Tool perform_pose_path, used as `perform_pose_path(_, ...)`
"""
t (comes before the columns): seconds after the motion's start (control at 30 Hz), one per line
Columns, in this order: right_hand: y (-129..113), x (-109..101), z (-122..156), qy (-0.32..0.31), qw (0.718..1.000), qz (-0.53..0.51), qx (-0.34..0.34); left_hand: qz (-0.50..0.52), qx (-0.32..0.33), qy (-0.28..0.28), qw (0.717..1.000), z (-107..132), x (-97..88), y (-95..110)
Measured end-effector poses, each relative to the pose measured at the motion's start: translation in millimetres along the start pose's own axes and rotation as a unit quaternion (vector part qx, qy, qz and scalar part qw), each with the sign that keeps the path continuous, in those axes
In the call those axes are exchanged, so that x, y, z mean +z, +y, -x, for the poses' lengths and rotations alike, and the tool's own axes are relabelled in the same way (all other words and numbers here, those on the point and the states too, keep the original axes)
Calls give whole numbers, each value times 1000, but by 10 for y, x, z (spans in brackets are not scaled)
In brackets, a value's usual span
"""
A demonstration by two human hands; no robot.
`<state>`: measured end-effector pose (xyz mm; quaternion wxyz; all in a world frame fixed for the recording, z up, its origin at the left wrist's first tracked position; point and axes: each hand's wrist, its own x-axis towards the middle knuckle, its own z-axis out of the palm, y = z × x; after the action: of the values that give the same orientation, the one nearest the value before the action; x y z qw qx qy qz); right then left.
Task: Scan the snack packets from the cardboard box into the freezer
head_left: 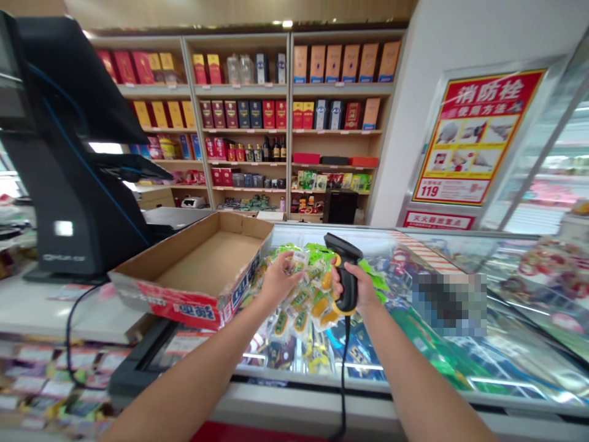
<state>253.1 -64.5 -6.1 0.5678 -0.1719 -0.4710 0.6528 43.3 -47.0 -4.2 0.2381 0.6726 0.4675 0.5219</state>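
In my right hand [361, 285] is a black-and-yellow barcode scanner [348, 283], held upright by its grip with its head tilted up. Its black cord hangs down past the counter's front edge. My left hand [278, 279] is over a pile of small clear packets [300, 299] with yellow-orange contents and green labels. Thumb and fingers close around one packet [297, 265] at the top of the pile. Bright green bags [375, 279] stick out behind and beside the pile. All of this lies on the glass top of a freezer [257, 362].
An open cardboard box [184, 301] stands left of the pile, beside a black checkout terminal [78, 153]. Frozen goods show through the freezer glass. A blurred-out patch [450, 305] lies to the right. Behind are shelves [243, 92] of boxes and bottles, and a red poster [476, 138].
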Motion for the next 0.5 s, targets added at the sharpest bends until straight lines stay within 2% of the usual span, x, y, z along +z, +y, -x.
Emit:
perform_pose_path(0.17, -37, -76, -31, 14, 1000, -27, -1, -50, 30, -68, 996, -78, 209, 146)
perform_pose_path(0.3, -22, -65, -33, 11, 999, -32, -10, -199, 80, -89, 973, -115, 323, 171)
perform_pose_path(0.4, -5, -39, -31, 8, 999, -37, -15, -295, 122, -87, 944, -99, 270, 190)
perform_pose_path(0.5, 6, -23, -33, 6, 999, -44, -10, -334, 126, -83, 930, -120, 48, 249)
